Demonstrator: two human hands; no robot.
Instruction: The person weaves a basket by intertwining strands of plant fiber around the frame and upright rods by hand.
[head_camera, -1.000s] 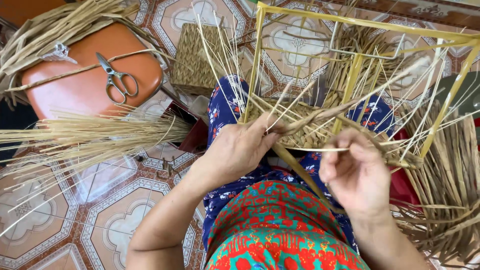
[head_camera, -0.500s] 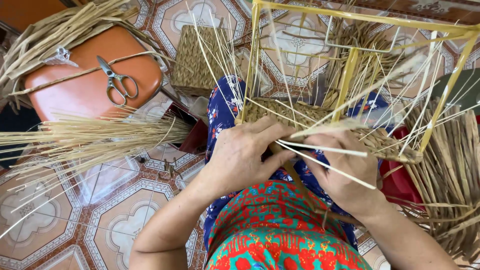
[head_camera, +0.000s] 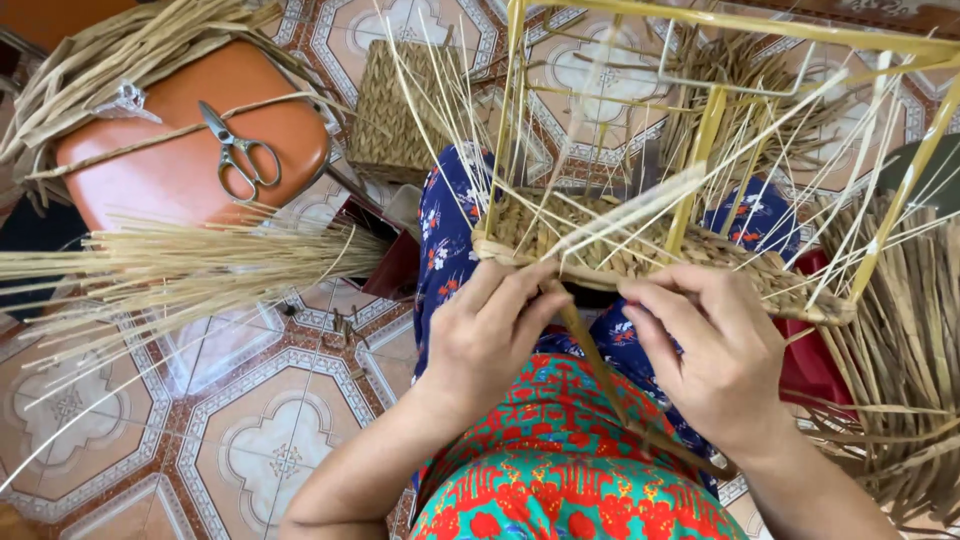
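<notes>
Both hands work at the near edge of a half-woven straw basket (head_camera: 640, 255) that rests on the person's lap, built around a yellow wire frame (head_camera: 700, 150) with loose pale strands standing up from the weave. The left hand (head_camera: 490, 335) has its fingers curled against the woven rim, pinched together on a flat brown straw strand (head_camera: 590, 350) that runs down across the patterned skirt — though how firmly it holds is hard to see from above. The right hand (head_camera: 715, 355) lies just beside it, fingers closed over the rim; what it grips underneath is hidden. To the left, a bundle of dry straw (head_camera: 190, 270) lies across the tiled floor (head_camera: 250, 440), and scissors (head_camera: 235, 150) rest on an orange stool (head_camera: 180, 170).
</notes>
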